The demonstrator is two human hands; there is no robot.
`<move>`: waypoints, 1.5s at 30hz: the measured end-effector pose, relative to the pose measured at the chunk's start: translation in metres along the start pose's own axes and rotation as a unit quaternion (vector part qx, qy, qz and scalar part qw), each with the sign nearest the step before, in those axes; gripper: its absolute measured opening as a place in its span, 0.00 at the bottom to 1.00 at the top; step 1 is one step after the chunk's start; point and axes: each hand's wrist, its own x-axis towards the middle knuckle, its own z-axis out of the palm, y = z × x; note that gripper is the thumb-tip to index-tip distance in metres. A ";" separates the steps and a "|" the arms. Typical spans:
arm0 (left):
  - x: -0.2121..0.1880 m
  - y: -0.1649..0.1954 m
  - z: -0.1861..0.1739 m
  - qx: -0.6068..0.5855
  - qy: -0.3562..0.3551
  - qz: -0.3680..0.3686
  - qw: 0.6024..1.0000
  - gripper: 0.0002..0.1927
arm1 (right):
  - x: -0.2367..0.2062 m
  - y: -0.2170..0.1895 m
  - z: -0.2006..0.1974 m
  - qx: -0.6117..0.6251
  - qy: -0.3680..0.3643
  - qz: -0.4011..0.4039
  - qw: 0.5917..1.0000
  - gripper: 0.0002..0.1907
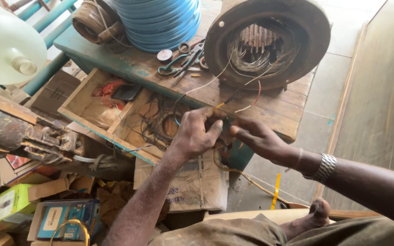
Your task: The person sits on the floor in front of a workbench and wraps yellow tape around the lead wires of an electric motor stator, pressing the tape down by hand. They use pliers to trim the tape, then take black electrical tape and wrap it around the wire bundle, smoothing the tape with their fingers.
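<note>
A: How far along is the wiring on that motor stator?

B: Early, I reckon. Left hand and right hand both pinch one lead wire off the worktop edge, fingers closed tight (other leads hang loose, unjoined).

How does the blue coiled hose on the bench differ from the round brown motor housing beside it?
The blue coiled hose is smooth stacked rings; the round brown motor housing is rusty and hollow, with copper windings inside. Loose wires trail from the housing, none from the hose. Both rest on the worn wooden bench.
</note>
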 end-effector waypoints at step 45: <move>-0.003 0.011 -0.005 0.022 0.003 -0.059 0.998 0.12 | -0.019 -0.007 -0.006 -0.061 0.074 -0.012 0.995 0.22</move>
